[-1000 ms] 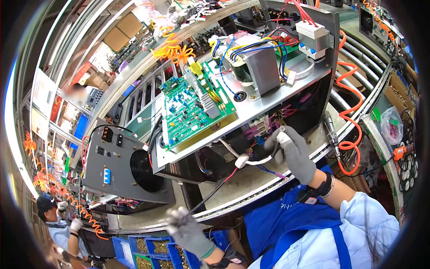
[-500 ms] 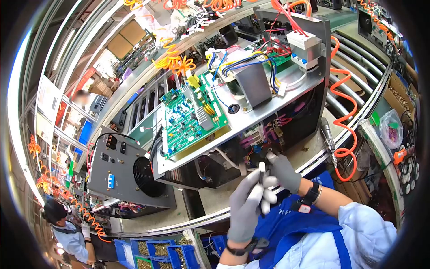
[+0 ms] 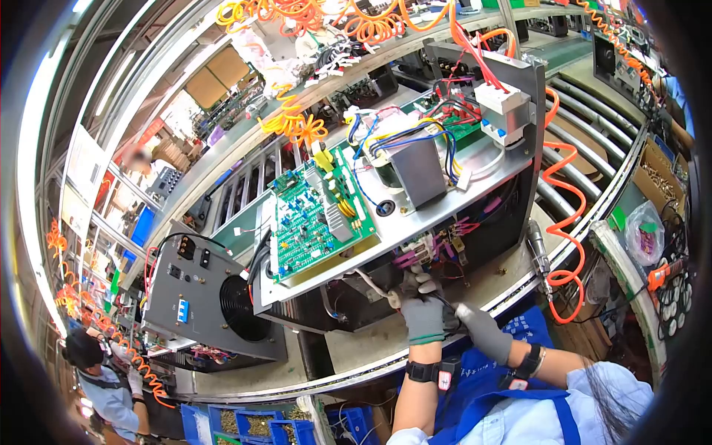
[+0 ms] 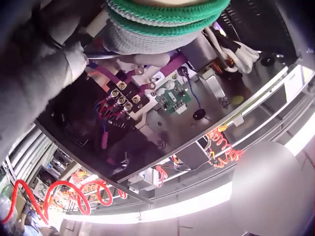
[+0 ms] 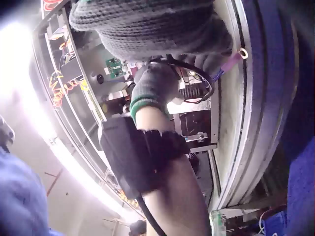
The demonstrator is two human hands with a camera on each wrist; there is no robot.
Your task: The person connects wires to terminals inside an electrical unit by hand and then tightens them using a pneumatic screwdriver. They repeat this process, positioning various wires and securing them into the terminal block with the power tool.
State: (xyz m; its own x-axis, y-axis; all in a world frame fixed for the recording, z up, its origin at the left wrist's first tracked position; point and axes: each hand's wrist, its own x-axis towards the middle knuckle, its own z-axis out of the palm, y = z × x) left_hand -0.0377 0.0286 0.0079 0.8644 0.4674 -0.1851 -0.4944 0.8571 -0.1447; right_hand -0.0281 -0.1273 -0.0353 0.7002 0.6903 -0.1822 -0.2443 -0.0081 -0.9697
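In the head view, my grey-gloved left hand (image 3: 423, 315) reaches in under the metal shelf of an open electrical chassis (image 3: 512, 215), fingers curled around a black cable (image 3: 443, 298). My right hand (image 3: 483, 331) is just to its right, thumb and fingers pinching the same cable. In the right wrist view the cable loops below the right hand (image 5: 152, 29), beside a ring terminal (image 5: 242, 53) in a purple sleeve. A terminal block (image 4: 125, 98) with brass screws lies close to the left fingertips (image 4: 152, 60). The cable's far end is hidden by the left hand.
A green circuit board (image 3: 311, 222) and a grey transformer box (image 3: 419, 174) sit on the shelf. Right of the chassis, an air screwdriver (image 3: 538, 252) lies on an orange coiled hose (image 3: 578, 245). Blue parts bins (image 3: 293, 430) stand below left. Another person (image 3: 104, 378) works at far left.
My left hand came up from the lower left, met the right hand at the cable, then moved in under the shelf. The right hand drew slightly down and back. The white-wrapped cable junction is no longer plainly visible.
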